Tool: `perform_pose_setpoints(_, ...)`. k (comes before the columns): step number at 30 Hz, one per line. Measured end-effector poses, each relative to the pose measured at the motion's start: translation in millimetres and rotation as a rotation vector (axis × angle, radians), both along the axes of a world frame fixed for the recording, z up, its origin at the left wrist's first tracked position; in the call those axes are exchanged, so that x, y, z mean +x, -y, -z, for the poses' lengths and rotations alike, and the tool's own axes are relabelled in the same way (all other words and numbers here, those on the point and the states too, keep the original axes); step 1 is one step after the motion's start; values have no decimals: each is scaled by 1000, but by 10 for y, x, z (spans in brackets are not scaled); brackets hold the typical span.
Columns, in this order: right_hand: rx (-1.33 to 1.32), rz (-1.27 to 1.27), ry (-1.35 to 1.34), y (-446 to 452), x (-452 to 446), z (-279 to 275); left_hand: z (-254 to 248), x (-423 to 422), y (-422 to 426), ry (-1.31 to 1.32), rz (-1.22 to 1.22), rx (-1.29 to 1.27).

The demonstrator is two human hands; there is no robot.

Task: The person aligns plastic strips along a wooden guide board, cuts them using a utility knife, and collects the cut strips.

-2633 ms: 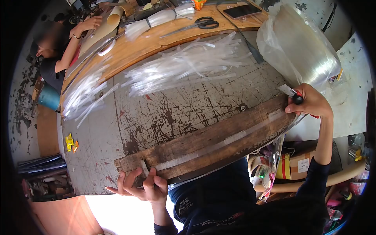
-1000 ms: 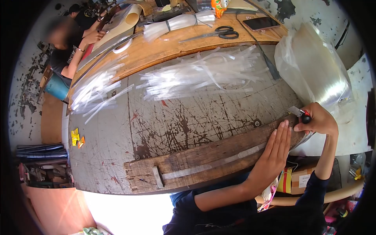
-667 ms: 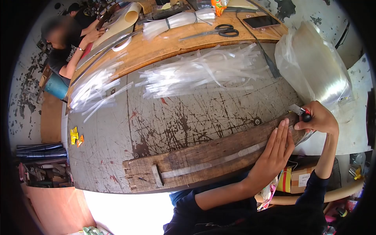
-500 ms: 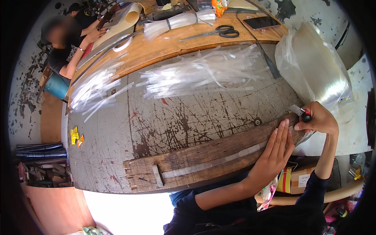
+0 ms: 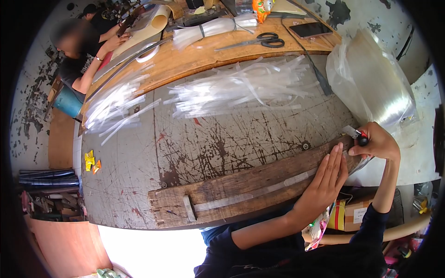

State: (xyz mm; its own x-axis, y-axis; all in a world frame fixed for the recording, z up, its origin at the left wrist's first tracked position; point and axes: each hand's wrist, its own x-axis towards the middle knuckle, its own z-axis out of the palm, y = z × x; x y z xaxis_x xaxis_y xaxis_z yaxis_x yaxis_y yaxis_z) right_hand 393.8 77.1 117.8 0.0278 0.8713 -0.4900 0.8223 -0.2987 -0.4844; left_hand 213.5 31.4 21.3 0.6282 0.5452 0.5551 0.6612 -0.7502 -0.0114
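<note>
A long wooden board [image 5: 232, 180] lies along the table's near edge, with a clear plastic strip [image 5: 250, 191] stretched along it. Near the board's left end stands a small metal stop [image 5: 189, 208], and the strip's end is close to it. My left hand [image 5: 327, 178] lies flat across the board's right part, fingers stretched out over the strip. Just right of it, my right hand [image 5: 374, 141] is closed round a red and black cutter [image 5: 362, 137], its blade pointing up and left over the board's right end.
Two piles of clear strips [image 5: 236, 88] [image 5: 116, 104] lie on the scratched table [image 5: 120, 185]. Behind are scissors [image 5: 264, 41], a phone [image 5: 310, 30] and a tied bundle [image 5: 213, 30]. A plastic-wrapped roll [image 5: 371, 78] stands at right. Another person [image 5: 76, 55] is at far left.
My left hand has left the metal stop at the board's left end and now lies flat near the right end. My right hand still holds the cutter. The view has shifted slightly.
</note>
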Motion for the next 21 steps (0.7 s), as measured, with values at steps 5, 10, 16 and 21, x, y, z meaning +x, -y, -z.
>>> perform_pose_setpoints(5,-6,13,15,9,-26,-13,27,14,-1,12,2,19)
perform_pose_setpoints(10,387,5,69,194,-100,6,-6,-4,-6,5,8,5)
perform_pose_setpoints(16,654,373,-246,693,-307,-72,-49,-39,42,45,38,-118)
perform_pose_setpoints(21,570,160,213,1019,-561,172,-112,-273,97,1,-57,-218)
